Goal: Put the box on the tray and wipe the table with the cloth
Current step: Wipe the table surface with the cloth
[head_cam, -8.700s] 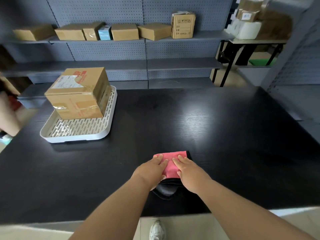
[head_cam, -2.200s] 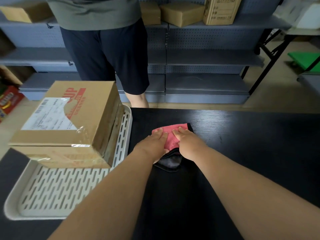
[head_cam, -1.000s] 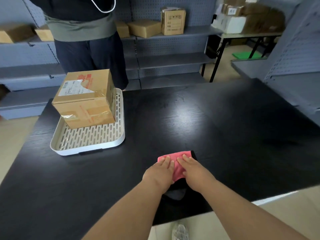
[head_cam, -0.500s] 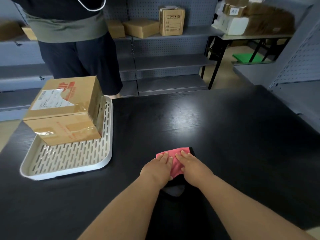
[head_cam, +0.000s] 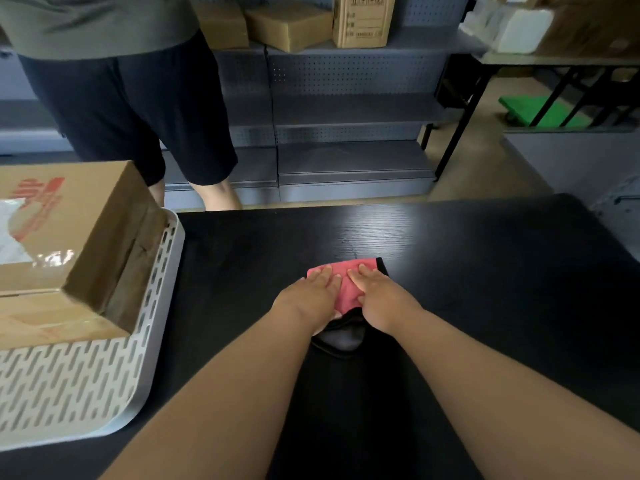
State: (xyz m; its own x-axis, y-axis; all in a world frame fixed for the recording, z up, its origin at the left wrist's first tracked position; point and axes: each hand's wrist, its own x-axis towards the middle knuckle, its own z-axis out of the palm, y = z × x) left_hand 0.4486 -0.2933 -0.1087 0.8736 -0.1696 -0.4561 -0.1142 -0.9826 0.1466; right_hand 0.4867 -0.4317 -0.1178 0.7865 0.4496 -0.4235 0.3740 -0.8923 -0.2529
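Note:
A brown cardboard box (head_cam: pixel 69 244) with red print and clear tape stands in the white slotted tray (head_cam: pixel 86 386) at the left of the black table (head_cam: pixel 485 289). A pink cloth (head_cam: pixel 346 282) with a dark underside lies flat on the table's middle, short of its far edge. My left hand (head_cam: pixel 308 301) and my right hand (head_cam: pixel 381 299) press side by side on the cloth, palms down, fingers pointing away from me. The cloth's near part is hidden under both hands.
A person in dark shorts (head_cam: pixel 131 109) stands just beyond the table's far left edge, behind the tray. Grey shelves (head_cam: pixel 346 109) with cardboard boxes (head_cam: pixel 287 26) line the back. A black-legged side table (head_cam: pixel 554 60) and a green object (head_cam: pixel 536 110) are at the far right.
Both hands have slid the cloth away from me, toward the table's far edge. The view has moved forward, so the tray and box sit closer at the left.

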